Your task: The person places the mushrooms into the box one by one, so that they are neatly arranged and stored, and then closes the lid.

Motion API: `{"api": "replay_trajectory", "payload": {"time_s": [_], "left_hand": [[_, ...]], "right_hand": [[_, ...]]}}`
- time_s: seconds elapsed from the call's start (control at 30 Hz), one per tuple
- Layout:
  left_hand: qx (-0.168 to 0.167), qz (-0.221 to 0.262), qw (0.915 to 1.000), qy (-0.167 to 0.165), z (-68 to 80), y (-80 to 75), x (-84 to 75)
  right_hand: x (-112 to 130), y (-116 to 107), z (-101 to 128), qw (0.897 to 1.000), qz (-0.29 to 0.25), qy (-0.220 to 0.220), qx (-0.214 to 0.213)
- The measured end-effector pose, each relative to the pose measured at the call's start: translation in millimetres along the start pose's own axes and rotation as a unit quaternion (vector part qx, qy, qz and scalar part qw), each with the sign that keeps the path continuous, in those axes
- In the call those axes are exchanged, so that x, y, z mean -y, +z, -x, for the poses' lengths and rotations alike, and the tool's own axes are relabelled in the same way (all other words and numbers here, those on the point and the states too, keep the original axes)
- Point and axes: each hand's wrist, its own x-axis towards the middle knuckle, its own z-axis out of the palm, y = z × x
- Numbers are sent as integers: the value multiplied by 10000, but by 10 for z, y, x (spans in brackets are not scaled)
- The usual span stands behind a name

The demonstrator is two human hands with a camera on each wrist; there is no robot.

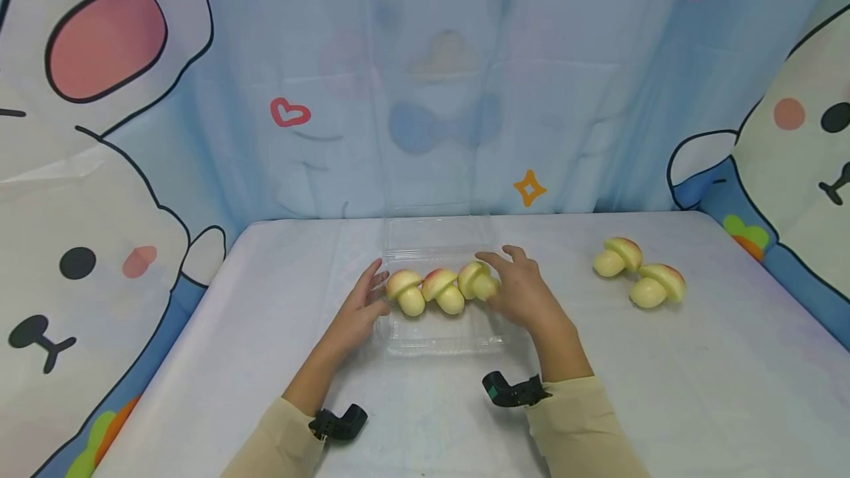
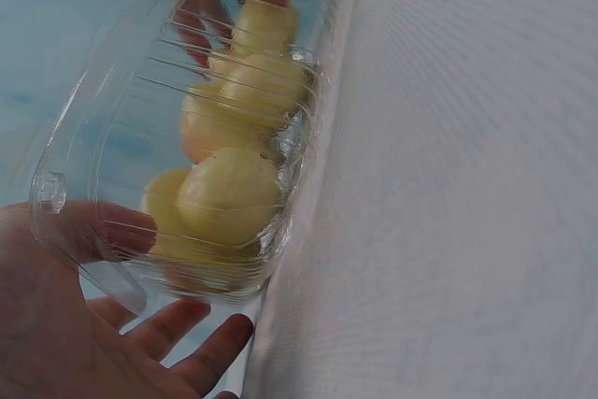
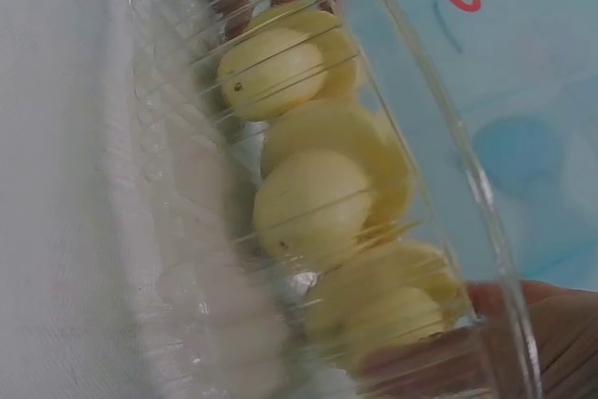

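A clear plastic box [image 1: 441, 341] with its lid [image 1: 438, 234] folded back holds a row of three yellow mushroom-shaped pieces with reddish caps: a left one [image 1: 412, 301], a middle one [image 1: 450, 299] and a right one [image 1: 479, 282]. My right hand [image 1: 524, 290] grips the right mushroom, index finger over its top and thumb at its near side. At the box's left end is my left hand [image 1: 355, 308], fingers spread and relaxed. In the left wrist view its thumb [image 2: 126, 229] lies at the end wall, beside the left mushroom [image 2: 229, 195].
Two more mushroom-shaped pieces, a rear one [image 1: 617, 257] and a nearer one [image 1: 657, 286], lie on the white tablecloth [image 1: 730, 389] to the right. A blue cartoon curtain [image 1: 438, 35] hangs behind the table's far edge. Each wrist carries a black camera mount [image 1: 339, 425].
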Motion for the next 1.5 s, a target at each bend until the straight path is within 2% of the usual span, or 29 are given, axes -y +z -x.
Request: {"api": "replay_trajectory", "payload": {"time_s": [0.33,0.73,0.9,1.5], "left_hand": [[20,-25,10000,-2,-4,1,-3],[-3,-29,10000,-30,-2,4,-10],[-7,-42,10000,-30,-4,5,-6],[-12,-14,10000,-48,-10,5,-10]], "right_hand": [[16,-12,3,9997,-116,68,227],[-10,32,-38,9996,-259,101,69],[-33,71,-51,9995,-183,211,123],[-56,49,-49,9991,-380,135,142]]}}
